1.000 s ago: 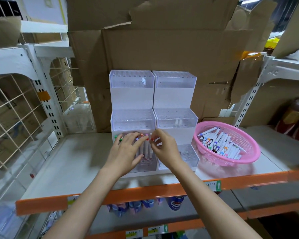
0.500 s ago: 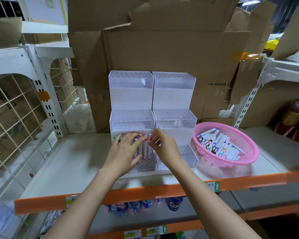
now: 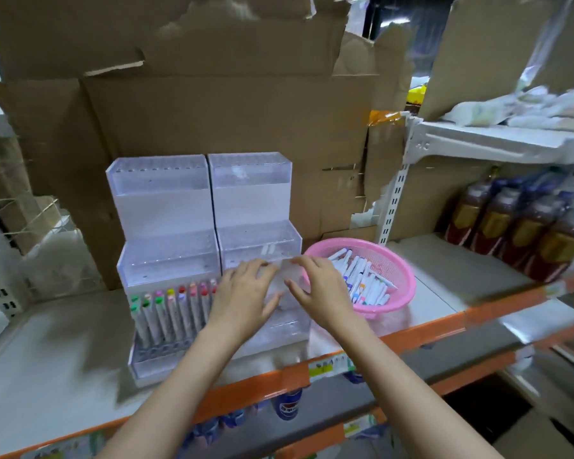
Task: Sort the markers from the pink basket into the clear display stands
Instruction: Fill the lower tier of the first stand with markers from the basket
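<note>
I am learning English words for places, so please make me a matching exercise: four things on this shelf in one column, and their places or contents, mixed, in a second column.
Column A
1 basket
2 left stand
3 bottles
4 cardboard

Column B
a at the very back
b far right
c holds a row of standing markers
d holds loose markers

Pairs: 1-d, 2-c, 3-b, 4-a

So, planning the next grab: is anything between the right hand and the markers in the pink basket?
Nothing visible. The right hand is beside the left rim of the pink basket, and the markers lie uncovered inside.
</note>
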The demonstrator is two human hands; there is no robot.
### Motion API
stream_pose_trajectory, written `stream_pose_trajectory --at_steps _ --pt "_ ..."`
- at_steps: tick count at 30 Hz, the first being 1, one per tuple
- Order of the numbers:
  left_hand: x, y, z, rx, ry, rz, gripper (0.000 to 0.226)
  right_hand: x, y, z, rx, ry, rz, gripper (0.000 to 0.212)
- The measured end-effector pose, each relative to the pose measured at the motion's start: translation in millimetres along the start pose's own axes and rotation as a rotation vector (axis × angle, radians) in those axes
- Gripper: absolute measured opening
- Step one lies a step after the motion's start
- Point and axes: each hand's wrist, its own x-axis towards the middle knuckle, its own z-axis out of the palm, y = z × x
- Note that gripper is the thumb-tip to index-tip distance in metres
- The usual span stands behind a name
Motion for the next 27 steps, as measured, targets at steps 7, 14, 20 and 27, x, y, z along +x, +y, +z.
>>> stream_pose_trajectory --at_steps 7,14,20,27 --pt "50.7 76.1 47.1 -0.153 -0.101 0.148 0.046 -8.6 75.7 -41.6 -0.358 -0.202 0.295 0.046" --pt "94.8 113.2 97.9 -0.109 -0.388 0.031 0.038 -2.7 133.5 -44.9 -0.313 -0.365 0.381 0.036" --pt "120.2 117.1 123.5 -0.043 -0.462 -0.085 0.028 22.3 166.6 -29.0 -0.281 -0.491 0.404 0.038" --pt "134.8 131.1 135.8 0.052 -0.415 -0.193 0.020 42.0 186.4 -20.2 -0.283 -0.495 0.344 0.031"
